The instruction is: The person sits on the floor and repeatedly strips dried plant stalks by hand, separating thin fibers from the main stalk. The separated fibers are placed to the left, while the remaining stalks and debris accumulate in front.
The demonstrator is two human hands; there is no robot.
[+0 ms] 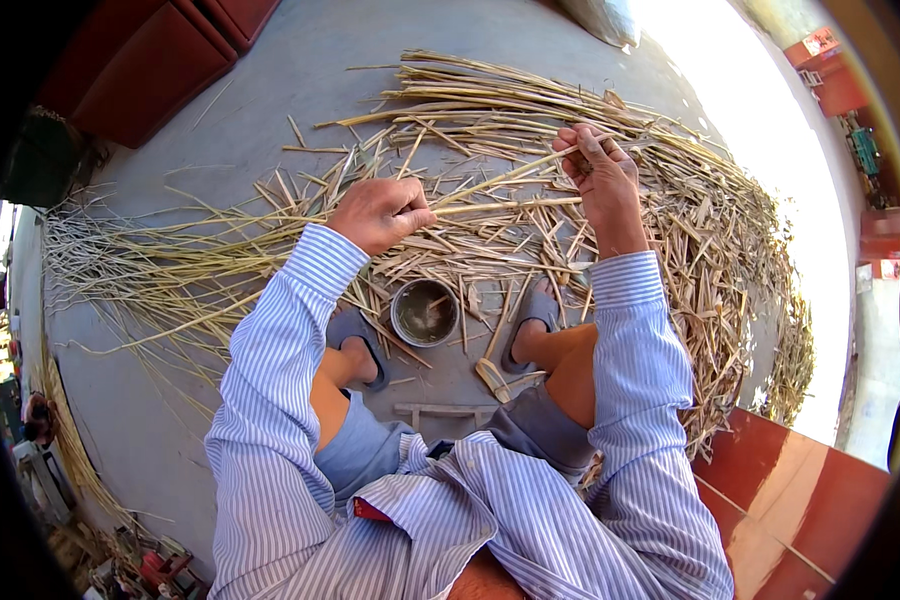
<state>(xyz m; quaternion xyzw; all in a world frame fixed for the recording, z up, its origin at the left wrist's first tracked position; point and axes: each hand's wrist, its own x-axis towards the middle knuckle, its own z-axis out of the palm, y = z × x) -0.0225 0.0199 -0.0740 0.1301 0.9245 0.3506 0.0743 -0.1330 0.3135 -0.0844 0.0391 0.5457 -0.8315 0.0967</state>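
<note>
left hand [380, 212] closed in a fist on one end of a long pale reed strip [500, 190]; right hand [598, 170] pinches the far end, fingers curled on it. strip held taut between them, above the reed pile [670, 230] on the concrete floor [270, 110]. step judged: splitting or stripping one stalk; next move likely needs steady, even pull. small round bowl [425, 312] between the feet holds murky liquid, contents otherwise unclear.

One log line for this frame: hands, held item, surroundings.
left hand: shut on split stalk | right hand: shut on split stalk | bowl between feet | dry stalk pile on concrete floor
</note>
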